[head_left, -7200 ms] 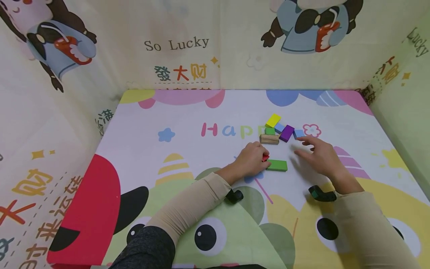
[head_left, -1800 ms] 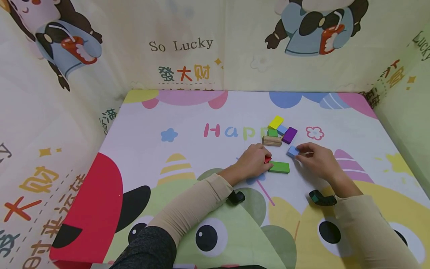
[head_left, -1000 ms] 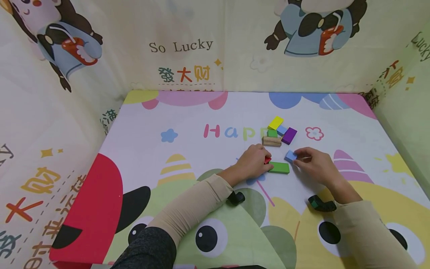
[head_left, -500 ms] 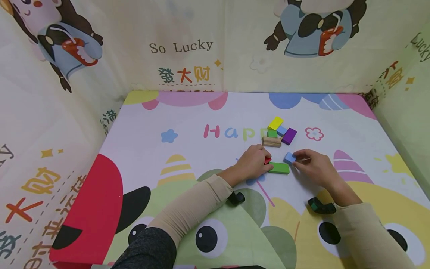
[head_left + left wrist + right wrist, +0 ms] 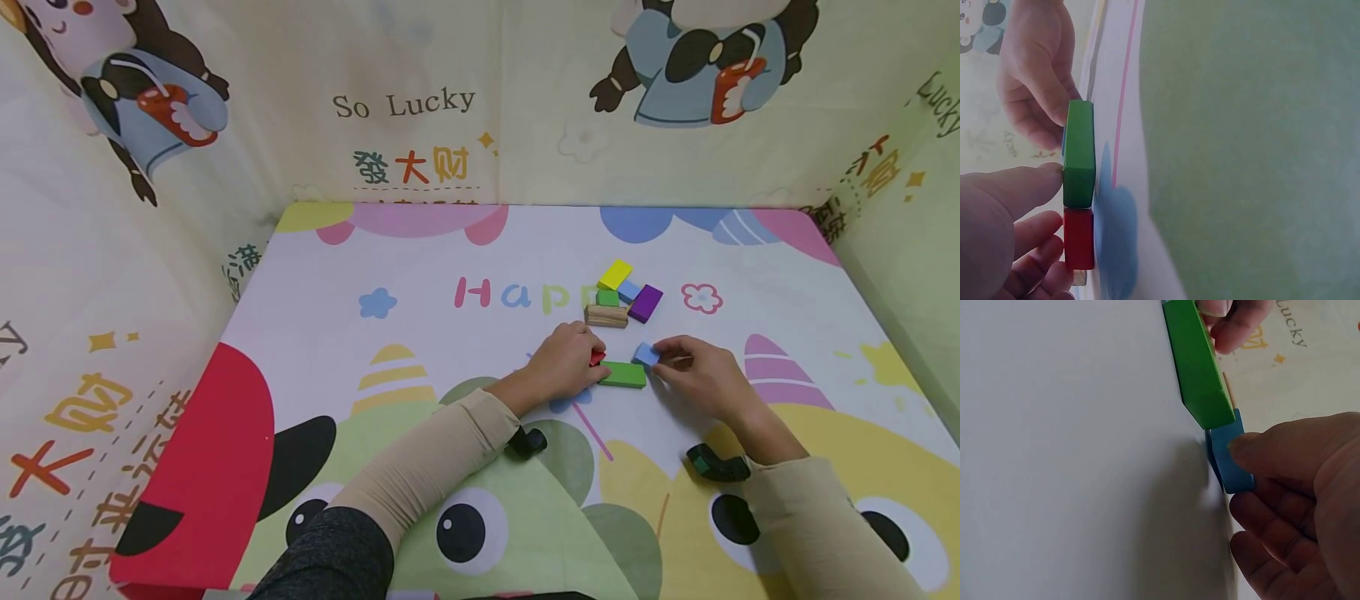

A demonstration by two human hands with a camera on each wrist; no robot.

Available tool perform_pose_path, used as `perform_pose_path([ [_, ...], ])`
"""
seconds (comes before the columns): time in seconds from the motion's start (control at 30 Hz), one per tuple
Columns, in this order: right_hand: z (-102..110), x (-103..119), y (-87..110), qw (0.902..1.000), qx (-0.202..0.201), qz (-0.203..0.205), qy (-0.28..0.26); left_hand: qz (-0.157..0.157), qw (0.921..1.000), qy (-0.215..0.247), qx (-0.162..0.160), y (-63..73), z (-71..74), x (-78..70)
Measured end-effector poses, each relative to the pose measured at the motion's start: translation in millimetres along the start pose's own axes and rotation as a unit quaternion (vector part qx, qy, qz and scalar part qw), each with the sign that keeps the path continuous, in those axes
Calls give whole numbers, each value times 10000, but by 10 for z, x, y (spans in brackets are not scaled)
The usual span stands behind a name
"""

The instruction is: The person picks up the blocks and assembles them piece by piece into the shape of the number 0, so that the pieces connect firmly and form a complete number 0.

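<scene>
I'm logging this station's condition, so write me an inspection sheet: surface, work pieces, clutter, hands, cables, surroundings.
Surface: cartoon-printed tabletop.
Job's things: long green block, end to end with red block; blue block near the green's other end.
Clutter: yellow block, small green block, wood-grain block, other blue block, purple block, bunched farther back.
Hands: left hand curled at the red block, thumb at the long green block; right hand pinches the blue block.
Cables: nothing seen.
Surroundings: printed backdrop behind and along both sides.

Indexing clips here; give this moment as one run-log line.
left hand: at red block and long green block | right hand: pinches blue block | farther back: purple block, yellow block, wooden block
</scene>
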State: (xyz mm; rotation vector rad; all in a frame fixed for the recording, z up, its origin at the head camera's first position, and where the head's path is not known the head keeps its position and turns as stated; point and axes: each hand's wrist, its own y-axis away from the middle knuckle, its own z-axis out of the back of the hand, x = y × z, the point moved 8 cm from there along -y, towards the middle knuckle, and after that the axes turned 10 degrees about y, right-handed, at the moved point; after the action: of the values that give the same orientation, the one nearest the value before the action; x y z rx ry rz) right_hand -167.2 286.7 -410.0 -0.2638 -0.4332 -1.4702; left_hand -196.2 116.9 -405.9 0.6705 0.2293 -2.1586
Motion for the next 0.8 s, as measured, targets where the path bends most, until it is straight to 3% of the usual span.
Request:
perform_pose_path([
  [0.8, 2, 14, 13, 9999, -88, 75, -27, 12, 10000, -3, 19, -5, -2, 4],
])
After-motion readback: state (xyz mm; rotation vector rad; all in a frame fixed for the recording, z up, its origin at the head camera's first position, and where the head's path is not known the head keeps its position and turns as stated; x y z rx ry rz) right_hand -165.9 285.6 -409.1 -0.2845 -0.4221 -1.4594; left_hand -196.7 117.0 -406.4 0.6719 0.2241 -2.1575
